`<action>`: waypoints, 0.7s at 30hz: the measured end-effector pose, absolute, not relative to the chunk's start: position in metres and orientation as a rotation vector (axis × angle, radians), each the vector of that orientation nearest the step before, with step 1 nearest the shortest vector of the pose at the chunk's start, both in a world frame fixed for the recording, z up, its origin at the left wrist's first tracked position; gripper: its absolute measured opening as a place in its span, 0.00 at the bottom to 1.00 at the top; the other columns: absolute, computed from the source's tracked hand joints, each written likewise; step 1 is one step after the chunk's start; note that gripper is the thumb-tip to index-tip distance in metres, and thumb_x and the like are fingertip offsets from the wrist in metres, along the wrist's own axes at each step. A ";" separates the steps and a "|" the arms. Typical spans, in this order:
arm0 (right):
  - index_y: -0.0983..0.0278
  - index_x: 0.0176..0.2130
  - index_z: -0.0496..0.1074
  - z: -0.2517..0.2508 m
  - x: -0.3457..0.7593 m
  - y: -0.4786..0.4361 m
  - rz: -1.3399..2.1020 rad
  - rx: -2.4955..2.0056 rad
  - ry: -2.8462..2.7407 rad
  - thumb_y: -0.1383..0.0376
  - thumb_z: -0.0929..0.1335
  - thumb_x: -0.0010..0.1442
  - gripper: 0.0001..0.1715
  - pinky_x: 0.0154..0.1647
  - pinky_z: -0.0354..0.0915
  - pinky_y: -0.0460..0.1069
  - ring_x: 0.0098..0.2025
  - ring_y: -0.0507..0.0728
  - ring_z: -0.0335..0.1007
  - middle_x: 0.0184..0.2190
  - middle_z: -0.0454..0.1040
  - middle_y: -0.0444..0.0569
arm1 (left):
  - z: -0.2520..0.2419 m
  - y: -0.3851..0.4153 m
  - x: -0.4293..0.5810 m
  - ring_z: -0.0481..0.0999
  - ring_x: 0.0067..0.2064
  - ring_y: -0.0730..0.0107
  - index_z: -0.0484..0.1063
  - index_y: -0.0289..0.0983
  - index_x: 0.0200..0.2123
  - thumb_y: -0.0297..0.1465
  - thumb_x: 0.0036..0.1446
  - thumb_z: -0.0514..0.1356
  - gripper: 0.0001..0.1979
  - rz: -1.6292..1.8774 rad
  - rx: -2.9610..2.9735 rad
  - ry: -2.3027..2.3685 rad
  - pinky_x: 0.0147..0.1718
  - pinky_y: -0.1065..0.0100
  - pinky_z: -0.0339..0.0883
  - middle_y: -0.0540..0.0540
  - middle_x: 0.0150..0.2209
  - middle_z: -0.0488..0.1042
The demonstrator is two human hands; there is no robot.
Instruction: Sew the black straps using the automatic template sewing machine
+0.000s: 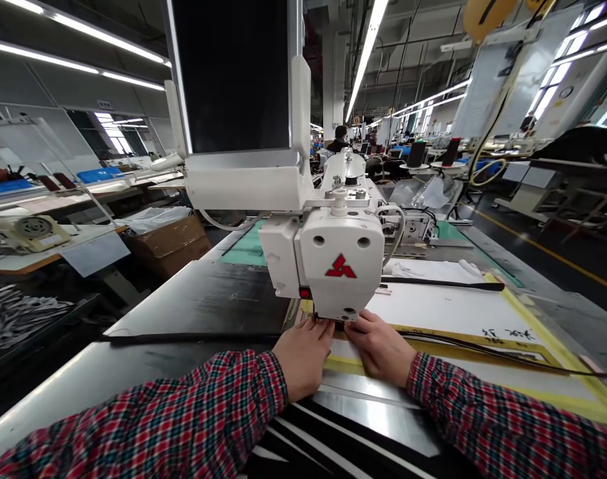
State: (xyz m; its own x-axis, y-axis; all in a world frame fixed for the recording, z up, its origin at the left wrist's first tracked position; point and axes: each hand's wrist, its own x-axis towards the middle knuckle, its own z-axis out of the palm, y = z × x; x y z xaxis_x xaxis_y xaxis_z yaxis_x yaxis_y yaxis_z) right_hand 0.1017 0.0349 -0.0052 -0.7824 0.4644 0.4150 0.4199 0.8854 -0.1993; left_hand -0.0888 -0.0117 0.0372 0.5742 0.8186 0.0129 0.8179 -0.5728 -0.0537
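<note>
Both my hands are at the white sewing machine head, close below its needle area. A long thin black strip runs in from the left under my left hand, whose fingers are closed over it. On the other side, my right hand has its fingers pressed together at the strip, which comes out again to the right. The fingertips and the needle are partly hidden by the machine head. Beneath the strip lies a white template sheet with yellow tape edges.
A dark screen stands above the machine on the left. Another black strip lies across the template. Black and white fabric pieces hang at the metal table's front edge. Farther back, a person is among other workstations.
</note>
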 end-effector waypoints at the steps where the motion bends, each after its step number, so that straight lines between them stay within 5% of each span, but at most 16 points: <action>1: 0.67 0.39 0.70 -0.005 0.102 0.035 0.131 -0.654 -2.597 0.73 0.61 0.53 0.14 0.41 0.63 0.57 0.40 0.62 0.58 0.35 0.65 0.55 | 0.033 -0.015 -0.086 0.58 0.57 0.52 0.56 0.25 0.56 0.33 0.58 0.52 0.25 -0.021 -2.749 -1.425 0.57 0.56 0.50 0.33 0.56 0.60; 11: 0.69 0.43 0.68 -0.009 0.103 0.033 0.081 -0.760 -2.628 0.73 0.61 0.53 0.16 0.40 0.60 0.55 0.39 0.61 0.57 0.35 0.64 0.55 | 0.003 -0.012 -0.083 0.58 0.57 0.55 0.57 0.29 0.56 0.40 0.59 0.52 0.26 -0.335 -2.802 -1.433 0.56 0.59 0.55 0.37 0.55 0.62; 21: 0.76 0.44 0.67 -0.006 0.122 0.023 -0.181 -0.918 -2.732 0.74 0.60 0.55 0.17 0.38 0.59 0.54 0.38 0.61 0.55 0.35 0.64 0.56 | 0.004 -0.010 -0.085 0.59 0.57 0.54 0.59 0.26 0.56 0.41 0.61 0.49 0.28 -0.242 -2.776 -1.415 0.57 0.56 0.52 0.36 0.56 0.62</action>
